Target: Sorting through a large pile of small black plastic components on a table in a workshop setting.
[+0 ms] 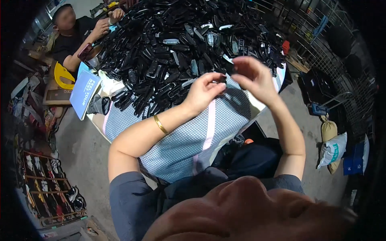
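Observation:
A large heap of black, elongated plastic pieces (161, 60), some with grey or silvery faces, covers most of the table. At the heap's near edge my left hand (203, 92), with a gold bangle on its wrist, pinches a small black piece (223, 79) between thumb and fingertips. Close to it on the right, my right hand (259, 80) is raised with thumb and fingers apart, slightly blurred. Whether a small dark bit lies between its fingertips is hard to make out. Under both forearms spreads a grey patterned cloth (177, 140) with pale stripes.
Across the table at far left, a person (82, 34) in dark clothes works at the heap. A blue box (85, 93) and a metal bowl (95, 58) stand at the left edge, beside a yellow chair or stool part (63, 76). Sacks (333, 148) sit on the floor at right.

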Action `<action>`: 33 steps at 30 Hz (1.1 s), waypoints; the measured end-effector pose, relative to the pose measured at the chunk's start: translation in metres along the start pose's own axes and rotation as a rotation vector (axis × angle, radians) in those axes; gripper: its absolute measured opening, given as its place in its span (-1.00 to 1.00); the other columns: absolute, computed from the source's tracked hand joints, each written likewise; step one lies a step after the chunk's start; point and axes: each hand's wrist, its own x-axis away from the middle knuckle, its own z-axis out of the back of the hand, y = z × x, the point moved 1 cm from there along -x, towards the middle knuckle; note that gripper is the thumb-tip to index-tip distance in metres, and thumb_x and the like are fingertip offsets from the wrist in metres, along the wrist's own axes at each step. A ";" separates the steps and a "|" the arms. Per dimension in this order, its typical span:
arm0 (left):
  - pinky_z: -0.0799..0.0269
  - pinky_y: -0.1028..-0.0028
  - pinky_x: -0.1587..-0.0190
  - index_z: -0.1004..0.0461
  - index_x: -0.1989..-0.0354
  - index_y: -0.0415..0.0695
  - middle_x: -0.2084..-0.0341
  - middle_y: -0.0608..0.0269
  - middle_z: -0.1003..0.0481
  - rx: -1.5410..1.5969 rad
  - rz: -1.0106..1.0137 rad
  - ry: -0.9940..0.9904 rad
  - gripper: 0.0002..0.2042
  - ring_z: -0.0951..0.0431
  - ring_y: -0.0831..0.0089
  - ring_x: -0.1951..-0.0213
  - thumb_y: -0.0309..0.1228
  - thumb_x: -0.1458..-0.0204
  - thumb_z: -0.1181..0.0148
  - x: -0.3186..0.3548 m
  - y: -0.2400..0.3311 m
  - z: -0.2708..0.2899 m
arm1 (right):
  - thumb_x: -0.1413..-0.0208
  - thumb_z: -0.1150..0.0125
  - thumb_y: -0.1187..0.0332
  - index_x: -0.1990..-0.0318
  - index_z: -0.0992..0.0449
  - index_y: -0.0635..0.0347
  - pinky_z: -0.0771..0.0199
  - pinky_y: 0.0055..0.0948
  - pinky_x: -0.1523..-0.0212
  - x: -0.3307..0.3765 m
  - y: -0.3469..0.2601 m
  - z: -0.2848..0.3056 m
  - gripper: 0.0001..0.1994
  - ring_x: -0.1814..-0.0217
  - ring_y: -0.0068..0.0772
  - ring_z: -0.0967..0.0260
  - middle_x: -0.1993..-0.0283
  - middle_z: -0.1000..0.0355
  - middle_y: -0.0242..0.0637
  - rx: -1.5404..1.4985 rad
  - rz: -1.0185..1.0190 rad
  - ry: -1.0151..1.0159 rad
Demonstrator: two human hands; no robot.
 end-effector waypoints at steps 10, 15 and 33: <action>-0.40 0.62 0.23 -0.36 0.05 -0.27 0.29 0.28 -0.45 -0.121 -0.077 0.055 -0.69 -0.44 0.62 0.32 -0.54 0.01 -0.13 -0.003 0.002 0.003 | 0.14 -0.25 0.53 0.13 -0.45 0.29 -0.45 -0.57 0.23 0.022 0.022 -0.022 -0.67 0.19 -0.51 -0.40 0.19 -0.42 -0.27 -0.049 -0.026 0.078; -0.35 0.67 0.24 -0.44 0.11 -0.25 0.30 0.33 -0.41 -0.123 -0.071 0.088 -0.72 -0.42 0.64 0.29 -0.54 0.05 -0.15 -0.002 0.006 0.004 | 0.18 -0.26 0.55 0.18 -0.46 0.33 -0.46 -0.57 0.28 0.023 0.017 -0.028 -0.68 0.24 -0.48 -0.41 0.24 -0.41 -0.25 0.127 0.114 0.128; -0.37 0.52 0.07 -0.37 0.03 -0.28 0.20 0.18 -0.47 0.025 -0.026 -0.003 -0.72 -0.47 0.49 0.19 -0.50 -0.08 0.01 0.001 0.021 0.005 | 0.11 -0.30 0.30 0.21 -0.43 0.37 -0.41 -0.50 0.35 0.025 0.027 -0.036 -0.65 0.37 -0.47 -0.40 0.31 -0.46 -0.20 -0.057 -0.127 -0.003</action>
